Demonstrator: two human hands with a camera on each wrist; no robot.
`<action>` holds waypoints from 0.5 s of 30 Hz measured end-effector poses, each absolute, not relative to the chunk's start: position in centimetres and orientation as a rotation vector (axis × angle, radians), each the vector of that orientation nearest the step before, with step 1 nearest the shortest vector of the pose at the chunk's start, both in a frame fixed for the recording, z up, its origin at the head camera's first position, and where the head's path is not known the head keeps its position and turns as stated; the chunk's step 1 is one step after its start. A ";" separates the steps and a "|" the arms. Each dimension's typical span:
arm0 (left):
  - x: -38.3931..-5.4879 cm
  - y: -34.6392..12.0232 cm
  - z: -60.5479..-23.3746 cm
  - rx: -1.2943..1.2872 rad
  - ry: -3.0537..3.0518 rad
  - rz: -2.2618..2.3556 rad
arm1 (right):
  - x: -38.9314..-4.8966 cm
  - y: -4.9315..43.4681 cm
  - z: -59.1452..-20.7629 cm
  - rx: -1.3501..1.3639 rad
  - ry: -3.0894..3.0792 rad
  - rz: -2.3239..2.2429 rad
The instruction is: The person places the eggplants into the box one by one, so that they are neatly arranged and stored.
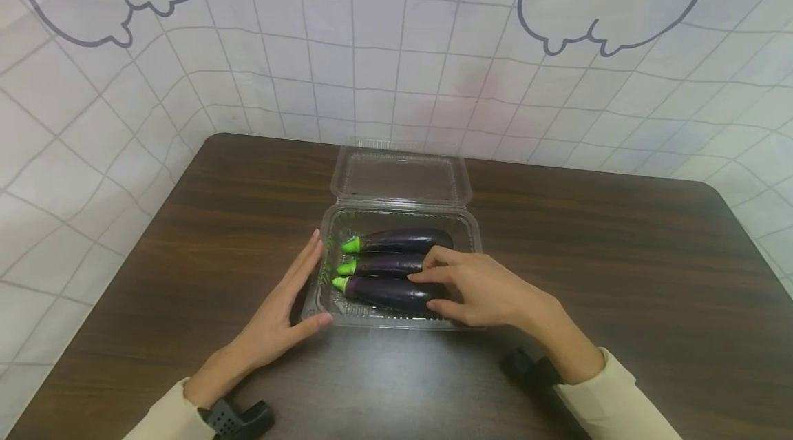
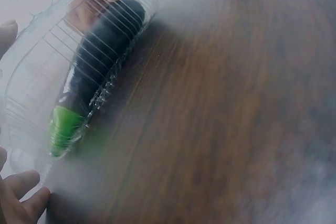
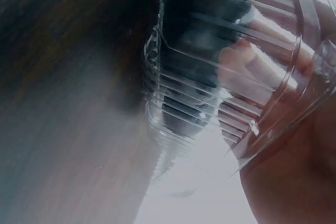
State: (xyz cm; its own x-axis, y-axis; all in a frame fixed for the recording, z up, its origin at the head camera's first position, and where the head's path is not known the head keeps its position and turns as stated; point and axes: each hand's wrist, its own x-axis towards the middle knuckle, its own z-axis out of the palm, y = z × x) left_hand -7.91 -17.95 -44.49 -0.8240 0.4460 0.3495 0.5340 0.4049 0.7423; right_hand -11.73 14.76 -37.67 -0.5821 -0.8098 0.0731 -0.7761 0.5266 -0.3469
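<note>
Three dark purple eggplants with green stem ends lie side by side in a clear plastic clamshell box (image 1: pixel 403 323): a front eggplant (image 1: pixel 384 293), a middle eggplant (image 1: pixel 384 265) and a back eggplant (image 1: pixel 403 241). My right hand (image 1: pixel 489 288) reaches in over the right wall and holds the front eggplant by its blunt end, thumb on the near side, fingers across the far side. The left wrist view shows this eggplant (image 2: pixel 100 56) through the ribbed wall. At the box's left edge rests my left hand (image 1: pixel 279 319), fingers extended and thumb by the front corner.
The box's transparent lid (image 1: pixel 403 178) is folded back behind it on the dark wooden table (image 1: pixel 588 233). A white grid-patterned cloth (image 1: pixel 384 61) hangs along the table's back and sides. Dark devices are strapped at both wrists.
</note>
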 end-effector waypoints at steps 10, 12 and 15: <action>-7.9 -17.9 -44.5 -0.894 -2.543 -1.413 | -11.7 14.8 -37.5 -1.350 2.663 -0.539; -7.9 -17.9 -44.5 -0.888 -2.539 -1.422 | -11.7 14.8 -37.4 -1.350 2.657 -0.550; -7.8 -18.1 -44.4 -0.883 -2.516 -1.458 | -11.7 14.9 -37.2 -1.352 2.653 -0.589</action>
